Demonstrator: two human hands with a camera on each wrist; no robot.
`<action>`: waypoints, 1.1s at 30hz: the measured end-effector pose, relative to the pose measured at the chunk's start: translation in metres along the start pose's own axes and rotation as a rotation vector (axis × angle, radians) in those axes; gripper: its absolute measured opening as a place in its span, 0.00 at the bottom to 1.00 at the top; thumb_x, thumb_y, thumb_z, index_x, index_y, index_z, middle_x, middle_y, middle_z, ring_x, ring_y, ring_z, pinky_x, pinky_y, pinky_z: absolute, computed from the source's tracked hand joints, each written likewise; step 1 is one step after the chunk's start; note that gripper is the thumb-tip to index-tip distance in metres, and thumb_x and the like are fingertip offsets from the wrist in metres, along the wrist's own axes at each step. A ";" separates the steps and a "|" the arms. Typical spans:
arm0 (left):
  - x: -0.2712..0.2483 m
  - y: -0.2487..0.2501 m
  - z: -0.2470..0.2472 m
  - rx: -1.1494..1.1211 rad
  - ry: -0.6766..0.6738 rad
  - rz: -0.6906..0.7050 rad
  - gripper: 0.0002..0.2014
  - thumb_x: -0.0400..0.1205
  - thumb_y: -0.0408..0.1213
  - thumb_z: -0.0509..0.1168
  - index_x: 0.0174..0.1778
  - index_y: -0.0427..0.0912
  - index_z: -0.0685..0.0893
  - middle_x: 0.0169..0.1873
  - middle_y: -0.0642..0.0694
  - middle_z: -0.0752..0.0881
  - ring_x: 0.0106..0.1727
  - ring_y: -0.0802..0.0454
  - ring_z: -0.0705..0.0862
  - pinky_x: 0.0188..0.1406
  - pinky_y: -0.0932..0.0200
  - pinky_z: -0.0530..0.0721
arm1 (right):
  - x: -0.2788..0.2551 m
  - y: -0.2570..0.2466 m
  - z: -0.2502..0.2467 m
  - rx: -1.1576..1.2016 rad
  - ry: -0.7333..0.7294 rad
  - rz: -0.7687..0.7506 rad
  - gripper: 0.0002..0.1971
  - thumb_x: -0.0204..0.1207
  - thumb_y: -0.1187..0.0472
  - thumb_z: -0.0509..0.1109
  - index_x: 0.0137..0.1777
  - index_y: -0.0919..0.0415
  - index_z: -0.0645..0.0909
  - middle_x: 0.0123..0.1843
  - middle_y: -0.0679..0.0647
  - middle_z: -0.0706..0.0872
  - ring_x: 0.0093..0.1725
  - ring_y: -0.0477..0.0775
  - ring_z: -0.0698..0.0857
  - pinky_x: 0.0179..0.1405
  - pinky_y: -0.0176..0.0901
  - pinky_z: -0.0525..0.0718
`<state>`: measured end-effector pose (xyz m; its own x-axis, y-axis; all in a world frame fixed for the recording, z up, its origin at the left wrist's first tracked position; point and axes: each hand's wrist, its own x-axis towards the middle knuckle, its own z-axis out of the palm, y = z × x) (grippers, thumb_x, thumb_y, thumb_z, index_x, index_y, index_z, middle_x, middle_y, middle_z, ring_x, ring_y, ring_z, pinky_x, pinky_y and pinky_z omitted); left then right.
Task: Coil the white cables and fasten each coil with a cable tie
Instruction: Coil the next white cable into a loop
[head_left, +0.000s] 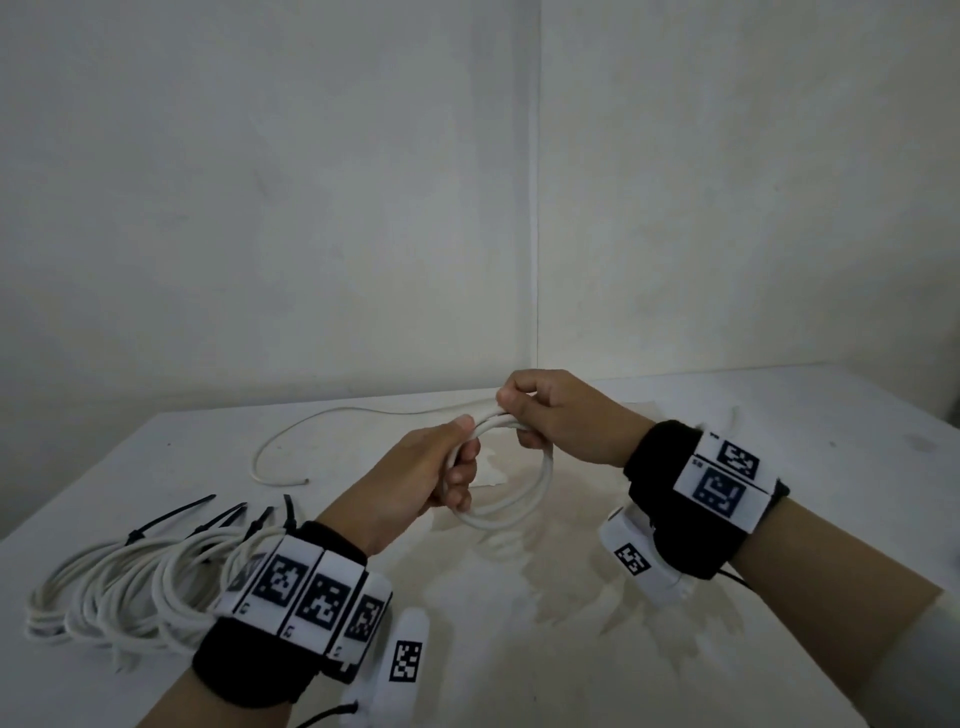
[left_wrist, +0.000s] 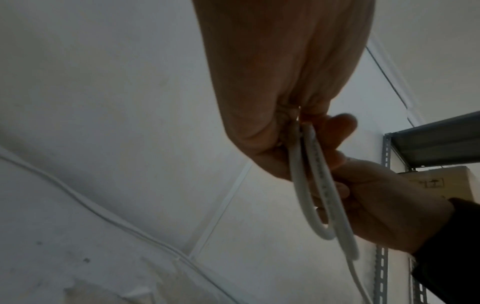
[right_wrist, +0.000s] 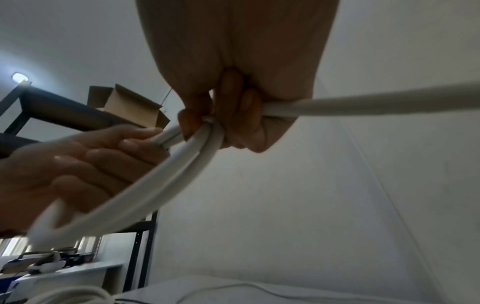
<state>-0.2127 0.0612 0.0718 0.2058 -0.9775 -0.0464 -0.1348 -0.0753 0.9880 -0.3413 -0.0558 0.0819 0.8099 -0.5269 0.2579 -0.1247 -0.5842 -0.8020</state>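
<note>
Both hands hold a partly wound coil of white cable (head_left: 524, 493) above the middle of the white table (head_left: 597, 649). My left hand (head_left: 447, 467) grips the coil's left side, fingers curled round its loops (left_wrist: 322, 185). My right hand (head_left: 524, 410) pinches the top of the coil (right_wrist: 166, 189) in curled fingers. The loose tail of the cable (head_left: 291, 441) runs off leftward across the table and ends near the back left. Several finished coils (head_left: 119, 592) with black cable ties (head_left: 171, 517) lie at the front left, beside my left wrist.
Two walls meet in a corner (head_left: 535, 208) close behind the table. In the wrist views a metal shelf rack (left_wrist: 441, 144) with a cardboard box (right_wrist: 130, 105) stands off to the side. A desk with clutter (right_wrist: 52, 267) is farther away.
</note>
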 end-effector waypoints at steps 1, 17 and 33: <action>0.000 0.000 0.000 0.008 0.007 0.000 0.19 0.87 0.43 0.49 0.31 0.42 0.71 0.18 0.54 0.67 0.18 0.58 0.65 0.26 0.64 0.74 | 0.001 0.001 -0.001 -0.003 0.000 -0.002 0.15 0.83 0.59 0.57 0.33 0.56 0.72 0.23 0.49 0.73 0.22 0.44 0.71 0.26 0.32 0.70; 0.002 0.000 -0.029 -0.492 0.321 0.085 0.19 0.86 0.40 0.50 0.28 0.44 0.66 0.12 0.56 0.61 0.11 0.63 0.58 0.09 0.70 0.60 | -0.013 0.044 -0.021 -0.374 0.297 -0.057 0.09 0.82 0.63 0.59 0.55 0.63 0.79 0.29 0.44 0.75 0.28 0.47 0.72 0.35 0.42 0.71; 0.015 0.002 -0.052 -0.499 0.632 0.208 0.16 0.85 0.41 0.52 0.29 0.45 0.67 0.14 0.56 0.64 0.15 0.59 0.60 0.15 0.68 0.62 | -0.024 0.056 0.035 -0.979 0.244 -0.456 0.13 0.63 0.68 0.74 0.49 0.62 0.84 0.34 0.53 0.83 0.26 0.52 0.82 0.13 0.33 0.71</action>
<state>-0.1595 0.0567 0.0805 0.7499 -0.6556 0.0890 0.1847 0.3366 0.9233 -0.3476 -0.0546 0.0119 0.7737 -0.1831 0.6066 -0.3307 -0.9333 0.1401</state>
